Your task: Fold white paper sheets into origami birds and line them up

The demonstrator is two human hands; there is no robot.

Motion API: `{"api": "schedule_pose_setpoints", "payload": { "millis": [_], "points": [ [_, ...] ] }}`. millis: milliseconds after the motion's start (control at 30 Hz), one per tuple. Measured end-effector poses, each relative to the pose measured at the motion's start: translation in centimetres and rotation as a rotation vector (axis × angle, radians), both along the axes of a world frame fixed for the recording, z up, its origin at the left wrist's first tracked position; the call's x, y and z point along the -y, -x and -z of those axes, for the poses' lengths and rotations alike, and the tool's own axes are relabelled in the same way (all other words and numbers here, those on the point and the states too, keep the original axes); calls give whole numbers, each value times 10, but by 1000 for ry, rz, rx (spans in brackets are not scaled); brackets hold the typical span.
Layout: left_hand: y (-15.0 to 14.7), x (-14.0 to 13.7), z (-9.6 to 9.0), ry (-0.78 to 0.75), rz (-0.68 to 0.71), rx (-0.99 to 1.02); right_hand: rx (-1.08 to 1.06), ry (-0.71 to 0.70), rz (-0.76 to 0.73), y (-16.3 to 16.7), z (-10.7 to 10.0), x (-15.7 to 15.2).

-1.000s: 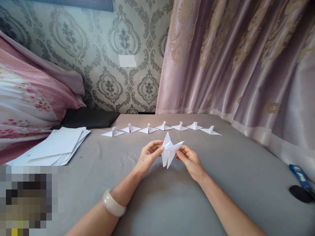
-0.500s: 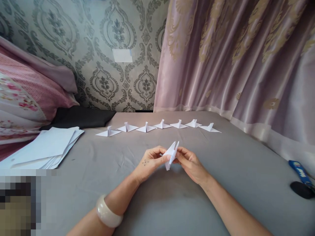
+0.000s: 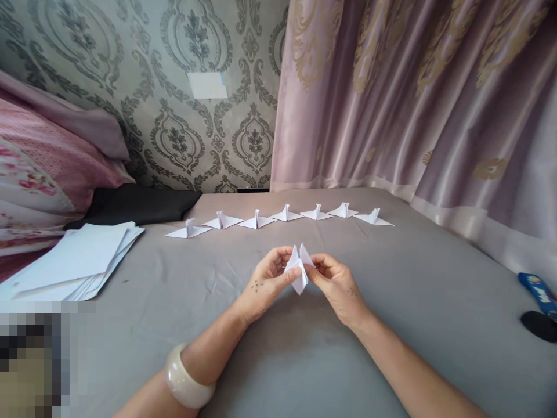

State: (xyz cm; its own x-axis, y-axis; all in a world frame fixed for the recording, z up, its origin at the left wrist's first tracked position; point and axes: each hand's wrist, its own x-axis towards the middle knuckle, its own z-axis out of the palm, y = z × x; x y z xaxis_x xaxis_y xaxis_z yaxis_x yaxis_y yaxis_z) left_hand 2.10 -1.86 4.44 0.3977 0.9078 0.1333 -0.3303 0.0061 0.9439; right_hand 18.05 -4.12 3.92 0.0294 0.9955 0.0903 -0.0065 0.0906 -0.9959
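Between my hands, above the grey cloth surface, is a folded white paper figure (image 3: 299,281) with two points standing up. My left hand (image 3: 272,278) pinches its left side, the thumb lying across the front. On the other side my right hand (image 3: 335,281) grips the right flap between thumb and fingers. Some fingertips are hidden behind the paper. Beyond the hands stands a row of several folded paper cranes (image 3: 257,219), wings spread out flat. My left wrist wears a pale bangle (image 3: 188,380).
A stack of white paper sheets (image 3: 73,255) lies at the left, in front of a folded black cloth (image 3: 134,206). Far right are a blue strap (image 3: 537,290) and a black round object (image 3: 539,326). A patterned wall and pink curtain (image 3: 348,116) rise behind.
The paper figure has turned from edge-on to facing me, its two upper points now spread apart. Both hands still hold it. The view has shifted slightly.
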Motion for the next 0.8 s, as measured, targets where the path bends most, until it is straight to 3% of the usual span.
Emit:
{"api": "schedule_pose_setpoints", "payload": {
  "millis": [133, 333, 467, 667, 800],
  "points": [
    [-2, 1, 2, 47, -10, -16, 92, -40, 78, 5, -5, 5],
    [-6, 2, 10, 103, -148, 46, 167, -82, -61, 13, -12, 13],
    [-7, 4, 7, 88, -144, 22, 245, -40, 48, 16, -7, 12],
    [-2, 1, 6, 60, -76, 23, 140, 6, 24, 10, -10, 10],
    [-2, 1, 5, 62, -103, -27, 57, 69, -21, 5, -12, 9]
  ]
}}
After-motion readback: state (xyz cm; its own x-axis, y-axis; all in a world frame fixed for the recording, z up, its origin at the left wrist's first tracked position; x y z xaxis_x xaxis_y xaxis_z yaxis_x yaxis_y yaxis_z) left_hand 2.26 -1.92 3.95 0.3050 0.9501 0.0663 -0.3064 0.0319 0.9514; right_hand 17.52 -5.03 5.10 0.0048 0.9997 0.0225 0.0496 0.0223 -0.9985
